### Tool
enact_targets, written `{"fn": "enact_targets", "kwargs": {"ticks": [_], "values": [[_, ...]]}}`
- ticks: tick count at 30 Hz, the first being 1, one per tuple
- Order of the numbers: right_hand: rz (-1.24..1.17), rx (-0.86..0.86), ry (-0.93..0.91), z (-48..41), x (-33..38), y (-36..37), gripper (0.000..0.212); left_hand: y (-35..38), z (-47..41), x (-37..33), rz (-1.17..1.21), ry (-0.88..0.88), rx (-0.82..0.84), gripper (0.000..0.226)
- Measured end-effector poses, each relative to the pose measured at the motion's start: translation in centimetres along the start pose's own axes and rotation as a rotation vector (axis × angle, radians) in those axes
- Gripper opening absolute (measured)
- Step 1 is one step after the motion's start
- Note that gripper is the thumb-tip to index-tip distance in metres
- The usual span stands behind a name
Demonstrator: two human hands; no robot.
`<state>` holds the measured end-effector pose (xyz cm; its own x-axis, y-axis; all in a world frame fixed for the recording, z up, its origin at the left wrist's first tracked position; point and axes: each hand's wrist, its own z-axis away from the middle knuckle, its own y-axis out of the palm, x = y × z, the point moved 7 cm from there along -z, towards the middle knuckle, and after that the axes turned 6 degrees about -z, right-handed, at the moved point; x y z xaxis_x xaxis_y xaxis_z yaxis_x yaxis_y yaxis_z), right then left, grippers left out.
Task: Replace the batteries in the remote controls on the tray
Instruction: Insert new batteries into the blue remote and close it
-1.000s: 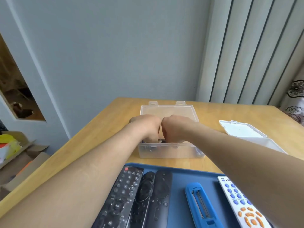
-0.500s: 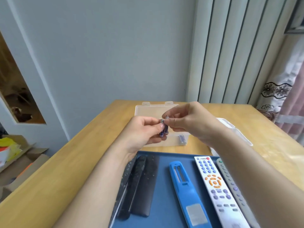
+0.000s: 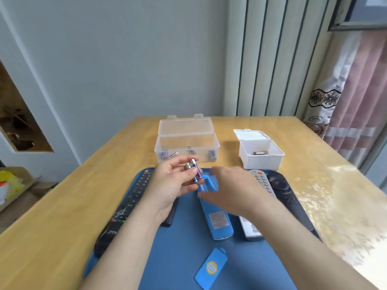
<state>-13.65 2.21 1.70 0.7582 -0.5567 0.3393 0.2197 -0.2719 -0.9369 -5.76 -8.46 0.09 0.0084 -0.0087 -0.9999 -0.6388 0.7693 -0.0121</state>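
Right hand (image 3: 230, 189) has left the batteries (image 3: 195, 174); left fingers (image 3: 178, 163) pinch both.

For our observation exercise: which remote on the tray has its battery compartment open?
The blue remote: only it shows an exposed slot, lying face down, its cover loose nearer the person. The left hand holds batteries.

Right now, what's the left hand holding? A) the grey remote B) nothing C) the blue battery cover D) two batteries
D: the left hand pinches two batteries above the tray, while the blue cover lies loose on the tray.
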Motion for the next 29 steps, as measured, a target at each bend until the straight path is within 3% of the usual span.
{"fn": "enact_targets", "kwargs": {"ticks": [6,9,11,14,16,18,19,25,29], "values": [[0.131,0.062,0.024,0.0,1.7,1.8,0.039,0.3,0.0,0.5,0.248,-0.097,0.029,0.016],[0.072,0.069,0.058,-0.3,1.8,1.9,0.047,0.1,-0.1,0.2,0.316,-0.059,0.012,0.013],[-0.01,0.005,0.075,-0.9,1.8,1.2,0.041,-0.5,-0.2,-0.2,0.371,-0.019,-0.027,0.011],[-0.351,-0.075,0.123,-1.6,0.8,-0.1,0.029,-1.8,-0.2,-1.2,0.435,0.07,-0.091,0.006],[-0.926,-0.001,0.197,-1.2,-0.1,0.0,0.031,-1.7,0.0,-1.8,0.432,0.124,-0.103,0.013],[-1.455,0.128,0.204,-0.2,0.4,0.4,0.035,-1.6,0.7,-2.6,0.36,0.195,-0.121,0.011],[-1.555,0.155,0.177,0.4,0.6,0.3,0.035,-1.2,1.1,-3.1,0.3,0.243,-0.126,0.008],[-1.917,0.0,0.163,1.7,-1.1,-0.3,0.027,1.0,2.9,-4.7,-0.288,0.555,-0.219,0.02],[-1.918,-0.057,0.239,2.1,-2.2,0.1,0.017,2.3,3.4,-4.5,-0.522,0.632,-0.186,0.028]]}}
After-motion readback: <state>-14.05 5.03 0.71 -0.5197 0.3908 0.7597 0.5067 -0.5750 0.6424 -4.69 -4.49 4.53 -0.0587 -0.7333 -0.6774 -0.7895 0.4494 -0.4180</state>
